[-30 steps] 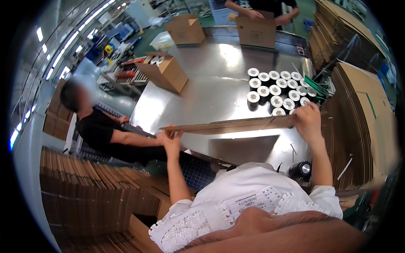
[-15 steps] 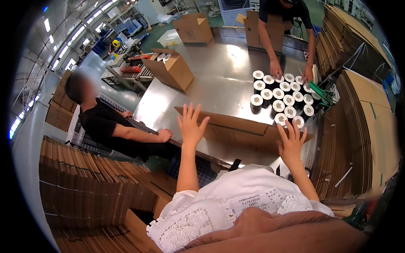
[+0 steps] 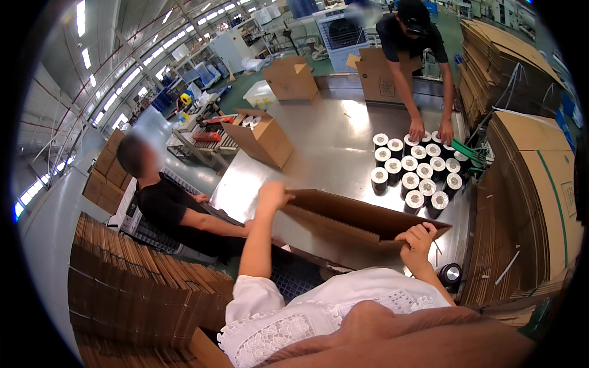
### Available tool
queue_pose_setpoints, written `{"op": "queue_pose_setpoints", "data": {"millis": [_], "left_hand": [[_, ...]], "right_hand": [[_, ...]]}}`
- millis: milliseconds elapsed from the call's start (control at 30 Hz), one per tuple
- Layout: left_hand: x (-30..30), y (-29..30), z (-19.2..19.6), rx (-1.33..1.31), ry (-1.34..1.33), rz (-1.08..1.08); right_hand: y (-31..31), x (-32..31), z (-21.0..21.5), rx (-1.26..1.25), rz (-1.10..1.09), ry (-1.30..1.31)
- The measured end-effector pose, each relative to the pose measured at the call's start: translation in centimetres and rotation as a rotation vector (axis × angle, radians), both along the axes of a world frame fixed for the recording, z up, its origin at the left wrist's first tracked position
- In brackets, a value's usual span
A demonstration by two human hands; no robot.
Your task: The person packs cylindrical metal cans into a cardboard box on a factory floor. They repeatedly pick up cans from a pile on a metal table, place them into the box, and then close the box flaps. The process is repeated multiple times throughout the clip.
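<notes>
A brown cardboard carton (image 3: 334, 222), narrow and only partly spread, stands on the metal table in front of me. My left hand (image 3: 273, 197) is closed on its far left corner. At the right end my right hand (image 3: 418, 246) has its fingers curled over the carton's near edge. Between the two long walls a dark gap shows. Just beyond the right end stand rows of dark cylinders with white, silver-centred tops (image 3: 425, 170). A co-worker's hands (image 3: 431, 130) touch the far row.
Another person (image 3: 165, 202) in black stands at the table's left side. Open cartons (image 3: 261, 144) stand on the metal table (image 3: 334, 122). Stacks of flat cardboard rise at the right (image 3: 521, 202) and lower left (image 3: 135, 270). A black round-topped object (image 3: 450, 274) is near my right forearm.
Both my hands were spread open at the flat carton; now they are closed on its ends. The carton's walls have come apart, and its near side has moved toward me.
</notes>
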State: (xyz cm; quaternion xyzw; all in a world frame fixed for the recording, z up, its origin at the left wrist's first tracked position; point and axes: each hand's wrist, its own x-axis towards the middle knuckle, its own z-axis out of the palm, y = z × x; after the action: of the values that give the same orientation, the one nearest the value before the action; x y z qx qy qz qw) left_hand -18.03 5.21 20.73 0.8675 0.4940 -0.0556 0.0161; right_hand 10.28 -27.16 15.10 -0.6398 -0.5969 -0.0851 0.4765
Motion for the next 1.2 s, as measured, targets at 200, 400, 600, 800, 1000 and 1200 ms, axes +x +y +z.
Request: {"op": "queue_pose_setpoints", "data": {"millis": [200,400,600,800,1000,1200], "left_hand": [[-2.2,-1.1,-1.0,0.073,0.172,0.084],[3.3,-6.3,-1.6,-0.398,0.361,-0.326],[3.3,-9.1,-3.8,-1.056,0.191,-0.346],[4.2,-10.7,-1.9,-0.967,-0.025,-0.59],[11.6,-6.8,-5.2,-0.533,-0.088,-0.502],[13.2,-8.0,-13.3,-0.273,-0.366,-0.653]], "right_hand": [[1.6,3.8,1.0,-0.08,0.664,0.127],[7.6,3.6,-2.2,-0.473,0.897,-0.028],[9.8,3.8,-6.4,-1.05,0.586,-0.424],[9.2,5.8,-7.0,-0.688,0.698,0.413],[7.3,8.6,2.2,-0.14,0.34,0.893],[1.4,3.1,9.5,0.236,-0.026,0.131]]}}
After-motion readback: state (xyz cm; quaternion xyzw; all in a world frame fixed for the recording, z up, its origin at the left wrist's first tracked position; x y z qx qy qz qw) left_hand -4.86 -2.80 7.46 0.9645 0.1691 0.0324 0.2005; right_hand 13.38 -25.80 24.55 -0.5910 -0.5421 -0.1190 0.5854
